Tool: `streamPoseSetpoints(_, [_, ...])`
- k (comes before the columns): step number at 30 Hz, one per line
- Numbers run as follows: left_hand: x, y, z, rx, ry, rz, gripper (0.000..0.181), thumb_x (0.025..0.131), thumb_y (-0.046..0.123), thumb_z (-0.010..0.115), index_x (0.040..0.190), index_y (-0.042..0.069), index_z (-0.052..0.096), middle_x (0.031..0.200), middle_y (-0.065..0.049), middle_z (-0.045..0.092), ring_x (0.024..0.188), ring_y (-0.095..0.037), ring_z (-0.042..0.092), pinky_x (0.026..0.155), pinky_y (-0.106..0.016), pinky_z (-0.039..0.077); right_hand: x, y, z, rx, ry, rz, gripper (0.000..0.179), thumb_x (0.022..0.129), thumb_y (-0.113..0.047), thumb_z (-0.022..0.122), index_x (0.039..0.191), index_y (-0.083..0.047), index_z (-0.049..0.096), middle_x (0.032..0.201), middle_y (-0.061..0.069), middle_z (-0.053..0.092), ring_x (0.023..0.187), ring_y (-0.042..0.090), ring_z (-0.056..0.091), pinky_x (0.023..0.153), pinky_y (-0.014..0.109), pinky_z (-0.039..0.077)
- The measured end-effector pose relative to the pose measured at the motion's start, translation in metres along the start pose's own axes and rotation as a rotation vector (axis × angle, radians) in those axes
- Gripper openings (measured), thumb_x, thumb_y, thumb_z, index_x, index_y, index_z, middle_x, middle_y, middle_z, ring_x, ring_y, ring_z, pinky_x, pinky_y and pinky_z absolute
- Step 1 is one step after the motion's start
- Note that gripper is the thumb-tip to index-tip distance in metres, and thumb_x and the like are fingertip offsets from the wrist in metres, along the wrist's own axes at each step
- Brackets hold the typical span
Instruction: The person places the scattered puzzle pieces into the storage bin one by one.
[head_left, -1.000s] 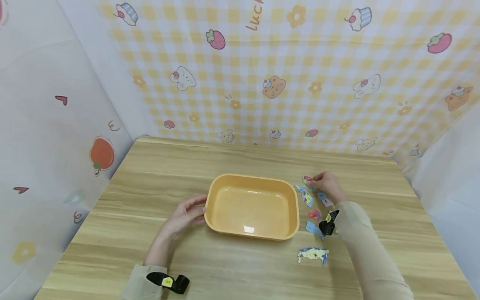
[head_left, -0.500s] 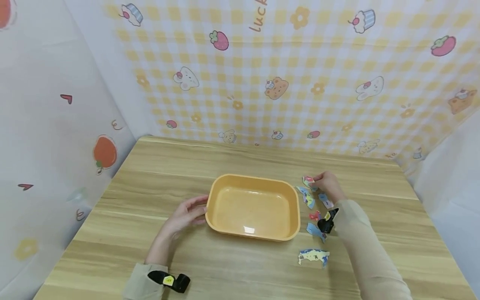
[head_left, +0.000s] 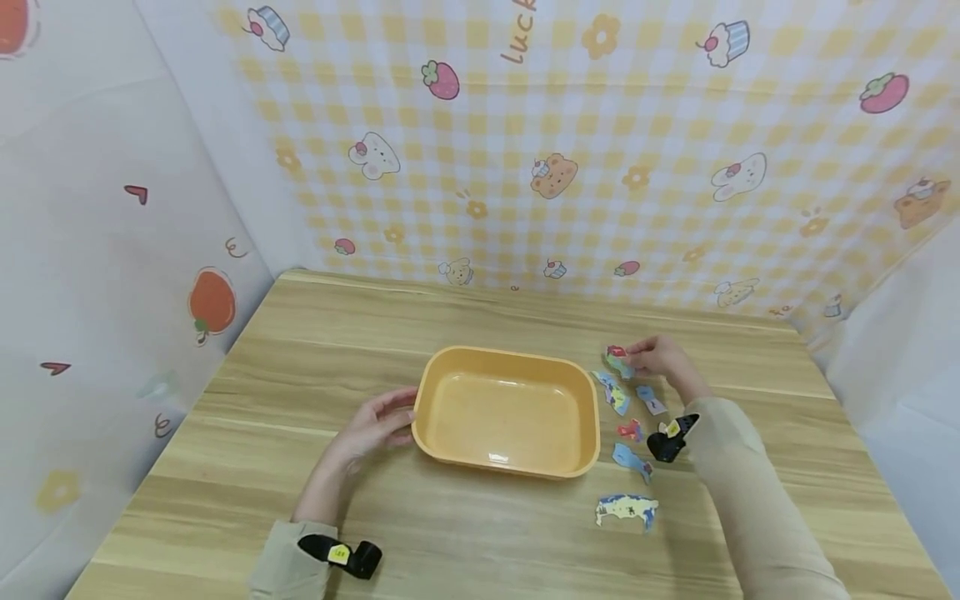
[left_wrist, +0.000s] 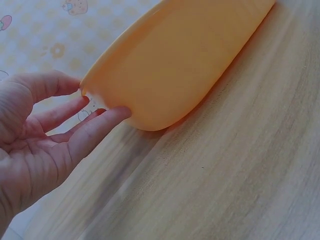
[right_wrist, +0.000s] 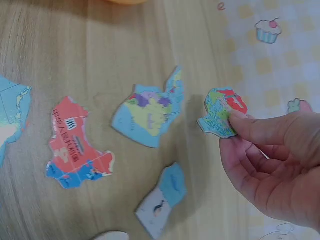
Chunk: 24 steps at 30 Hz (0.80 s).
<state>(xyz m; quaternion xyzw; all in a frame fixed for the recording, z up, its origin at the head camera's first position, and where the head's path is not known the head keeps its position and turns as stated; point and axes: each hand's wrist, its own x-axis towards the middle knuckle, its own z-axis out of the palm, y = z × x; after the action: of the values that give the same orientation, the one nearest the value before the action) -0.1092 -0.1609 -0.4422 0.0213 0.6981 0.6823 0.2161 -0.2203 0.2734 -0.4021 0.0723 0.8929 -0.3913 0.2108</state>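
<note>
While the right hand [right_wrist: 295,167] pinches a small map piece [right_wrist: 220,107] between its thumb and fingers, the left hand [head_left: 375,427] is spread out, and its fingertips touch the left end of the tub [head_left: 506,425]. The tub sits near the middle of the desk [head_left: 465,533]. The map piece is to the right of the tub, toward the desk's back edge, and it looks lifted off the wood. The step in hand seems to be picking up this piece. The next move seems to need a firm pinch and a lift that clears the yellow piece [right_wrist: 147,115] close by, with the tub held steady.

The right wrist view shows what is too small to read in the head view: writing on the red piece [right_wrist: 72,142]. But it shows only a bit of the tub. The head view shows the tub's whole inside, and the cream piece [head_left: 626,507], which lies farthest from the desk's back edge. The left wrist view shows the tub's outer wall with a fingertip on it, but no pieces.
</note>
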Motion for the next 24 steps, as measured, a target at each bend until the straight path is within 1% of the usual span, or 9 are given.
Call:
streamPoseSetpoints(3, [0.001, 0.0, 0.0, 0.0, -0.002, 0.001, 0.056, 0.091, 0.012, 0.053, 0.138, -0.007, 0.028, 0.14, -0.029, 0.032, 0.111, -0.026, 0.055, 0.084, -0.03, 0.054, -0.001, 0.001, -0.007, 0.068, -0.028, -0.045, 0.043, 0.083, -0.016, 0.066, 0.113, 0.012, 0.053, 0.084, 0.005, 0.059, 0.067, 0.006, 0.059, 0.071, 0.026, 0.056])
streamPoseSetpoints(4, [0.001, 0.0, 0.0, 0.0, -0.002, 0.0, 0.056, 0.091, 0.011, 0.052, 0.138, -0.007, 0.028, 0.141, -0.029, 0.032, 0.112, -0.027, 0.054, 0.085, -0.03, 0.054, 0.003, 0.005, -0.009, 0.113, -0.047, -0.086, 0.041, 0.081, -0.018, 0.068, 0.109, 0.009, 0.056, 0.081, 0.005, 0.059, 0.066, 0.007, 0.059, 0.068, 0.025, 0.056])
streamPoseSetpoints(7, [0.0, 0.0, 0.0, 0.0, -0.002, -0.002, 0.055, 0.091, 0.01, 0.051, 0.139, -0.006, 0.028, 0.141, -0.029, 0.032, 0.114, -0.029, 0.053, 0.085, -0.031, 0.054, 0.001, 0.002, -0.013, 0.16, -0.071, -0.125, 0.042, 0.079, -0.02, 0.071, 0.106, 0.009, 0.057, 0.08, 0.004, 0.058, 0.066, 0.008, 0.059, 0.07, 0.025, 0.057])
streamPoseSetpoints(10, [-0.001, 0.001, 0.0, -0.003, -0.004, -0.001, 0.055, 0.091, 0.009, 0.051, 0.139, -0.006, 0.028, 0.141, -0.029, 0.032, 0.114, -0.03, 0.053, 0.085, -0.031, 0.054, -0.006, -0.008, -0.013, 0.141, -0.07, -0.119, 0.042, 0.082, -0.016, 0.068, 0.11, 0.011, 0.053, 0.082, 0.003, 0.056, 0.068, 0.006, 0.057, 0.072, 0.023, 0.057])
streamPoseSetpoints(11, [-0.001, 0.001, 0.0, -0.003, -0.003, -0.003, 0.054, 0.091, 0.009, 0.051, 0.139, -0.006, 0.028, 0.14, -0.029, 0.032, 0.114, -0.03, 0.053, 0.085, -0.031, 0.054, -0.012, -0.016, -0.011, 0.105, -0.059, -0.09, 0.044, 0.084, -0.014, 0.065, 0.115, 0.013, 0.049, 0.085, 0.002, 0.055, 0.07, 0.005, 0.056, 0.076, 0.024, 0.056])
streamPoseSetpoints(15, [0.0, 0.001, 0.0, -0.006, -0.004, 0.005, 0.055, 0.091, 0.009, 0.051, 0.138, -0.007, 0.028, 0.14, -0.03, 0.033, 0.113, -0.029, 0.053, 0.085, -0.032, 0.054, -0.021, -0.033, -0.01, 0.07, -0.069, -0.101, 0.041, 0.087, -0.011, 0.06, 0.117, 0.014, 0.046, 0.084, -0.001, 0.055, 0.071, 0.002, 0.055, 0.077, 0.022, 0.056])
streamPoseSetpoints(19, [0.0, 0.001, 0.0, -0.013, -0.005, 0.006, 0.055, 0.091, 0.009, 0.051, 0.138, -0.007, 0.028, 0.14, -0.03, 0.032, 0.113, -0.028, 0.053, 0.085, -0.032, 0.054, -0.022, -0.046, -0.006, 0.059, -0.102, -0.14, 0.039, 0.089, -0.01, 0.058, 0.117, 0.013, 0.046, 0.086, -0.001, 0.054, 0.074, 0.003, 0.054, 0.08, 0.023, 0.055])
streamPoseSetpoints(24, [-0.001, 0.002, 0.001, -0.022, -0.011, 0.006, 0.055, 0.091, 0.008, 0.051, 0.138, -0.007, 0.028, 0.14, -0.03, 0.032, 0.112, -0.028, 0.054, 0.085, -0.031, 0.054, -0.026, -0.066, 0.003, 0.033, -0.138, -0.195, 0.037, 0.088, -0.008, 0.057, 0.117, 0.013, 0.049, 0.09, 0.003, 0.054, 0.078, 0.007, 0.054, 0.083, 0.026, 0.055])
